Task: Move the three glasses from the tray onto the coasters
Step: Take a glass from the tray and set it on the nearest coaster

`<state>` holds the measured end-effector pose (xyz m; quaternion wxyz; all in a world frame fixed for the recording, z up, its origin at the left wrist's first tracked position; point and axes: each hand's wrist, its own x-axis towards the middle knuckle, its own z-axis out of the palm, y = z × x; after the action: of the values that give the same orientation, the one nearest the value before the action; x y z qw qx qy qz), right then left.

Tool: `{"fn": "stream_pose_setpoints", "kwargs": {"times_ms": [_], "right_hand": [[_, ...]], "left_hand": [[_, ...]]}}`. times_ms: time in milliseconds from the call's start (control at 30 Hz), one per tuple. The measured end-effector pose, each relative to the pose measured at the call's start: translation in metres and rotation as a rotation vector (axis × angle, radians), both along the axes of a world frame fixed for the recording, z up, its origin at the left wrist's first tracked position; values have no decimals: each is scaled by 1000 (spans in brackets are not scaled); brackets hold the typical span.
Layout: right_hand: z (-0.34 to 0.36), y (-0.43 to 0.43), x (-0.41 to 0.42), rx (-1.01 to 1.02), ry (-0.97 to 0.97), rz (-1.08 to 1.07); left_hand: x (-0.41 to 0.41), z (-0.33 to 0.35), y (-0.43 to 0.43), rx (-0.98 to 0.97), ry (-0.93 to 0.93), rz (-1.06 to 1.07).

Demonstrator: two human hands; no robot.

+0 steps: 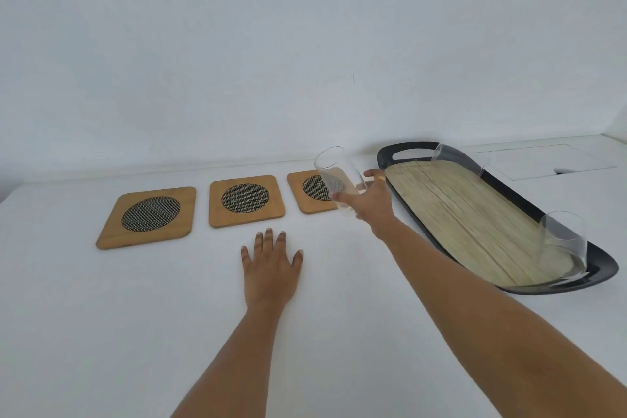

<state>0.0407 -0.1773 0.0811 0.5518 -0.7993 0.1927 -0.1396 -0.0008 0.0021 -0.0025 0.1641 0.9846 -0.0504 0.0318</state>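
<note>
Three square wooden coasters with dark mesh centres lie in a row: left coaster (148, 217), middle coaster (246, 200), right coaster (307, 192). My right hand (371, 204) grips a clear glass (334, 176), held tilted in the air above the right coaster. To the right lies a black oval tray (400, 150) with a wood-grain floor. On it stand two clear glasses, one at the far end (458, 159) and one at the near end (563, 241). My left hand (269, 265) rests flat on the white table, fingers spread, in front of the middle coaster.
A white wall rises just behind the coasters and the tray. A rectangular cover plate (546, 159) with a small notch is set into the tabletop behind the tray at the far right.
</note>
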Motion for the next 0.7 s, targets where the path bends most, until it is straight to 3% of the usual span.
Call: {"fn": "stream_pose_setpoints", "kwargs": {"times_ms": [167, 700], "right_hand": [[17, -4, 21, -285, -103, 47], [26, 15, 76, -683, -50, 227]], "left_hand": [[0, 0, -1, 8, 0, -5], [0, -1, -2, 23, -19, -10]]}}
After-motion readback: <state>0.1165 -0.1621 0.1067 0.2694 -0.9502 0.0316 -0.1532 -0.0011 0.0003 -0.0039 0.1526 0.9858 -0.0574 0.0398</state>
